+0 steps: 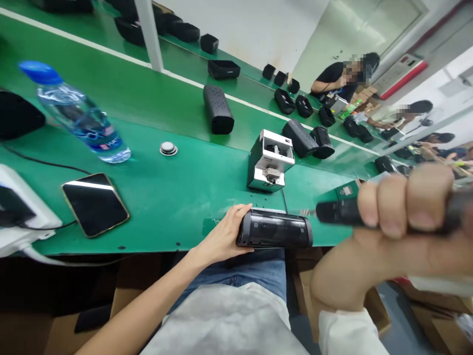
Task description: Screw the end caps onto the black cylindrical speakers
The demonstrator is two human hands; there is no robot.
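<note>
My left hand [221, 236] grips the left end of a black speaker housing [275, 229] that lies on its side at the near edge of the green bench [177, 187]. Close to the camera, my right hand [402, 217] is wrapped round a black electric screwdriver [338, 212]. The screwdriver's tip points left, at the speaker's upper right end. Just behind the speaker stands a small white and silver screw feeder box [269, 160].
A phone [95, 203], a water bottle [79, 116], a small round metal part [168, 148] and a white device [18, 212] sit at left. Several black speakers [218, 108] lie along the conveyor. Other people [342, 79] work at far right. Cardboard boxes [377, 305] stand below.
</note>
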